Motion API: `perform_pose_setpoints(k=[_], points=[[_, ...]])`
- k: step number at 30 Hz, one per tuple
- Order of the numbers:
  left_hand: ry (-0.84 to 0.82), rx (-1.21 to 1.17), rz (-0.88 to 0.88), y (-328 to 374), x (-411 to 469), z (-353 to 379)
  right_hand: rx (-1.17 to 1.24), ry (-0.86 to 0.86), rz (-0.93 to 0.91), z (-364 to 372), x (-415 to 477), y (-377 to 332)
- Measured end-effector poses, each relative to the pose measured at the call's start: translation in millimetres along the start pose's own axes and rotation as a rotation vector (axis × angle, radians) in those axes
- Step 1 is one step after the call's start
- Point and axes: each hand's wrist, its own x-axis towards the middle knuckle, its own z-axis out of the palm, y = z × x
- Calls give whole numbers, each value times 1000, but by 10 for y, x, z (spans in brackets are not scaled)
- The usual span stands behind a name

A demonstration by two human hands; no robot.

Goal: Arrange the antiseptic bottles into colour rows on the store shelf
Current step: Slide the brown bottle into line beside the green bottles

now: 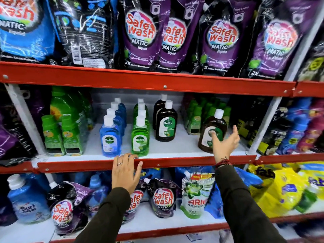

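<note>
brown bottle [211, 130] alone, apart from brown row [165, 120]; likely weighty, rigid, slick plastic. best gripped mid-body. right hand [224, 142] spread open, holding nothing; left hand [125, 171] flat on shelf edge [192, 162].

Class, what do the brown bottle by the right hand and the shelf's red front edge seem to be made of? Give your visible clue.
Brown bottle: likely clear tinted plastic, glossy; light shows through it, and its cap is opaque white. Red front edge: probably painted metal, smooth with a slight sheen and visible fasteners.
</note>
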Motion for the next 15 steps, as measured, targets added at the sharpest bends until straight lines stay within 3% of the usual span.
perform_pose_setpoints(k=[5,15], points=[[-37,19,-44,41,10,14,52,-243,123,-45,266,159],[-43,-7,-66,65,4,11,186,-327,96,-119,294,216]])
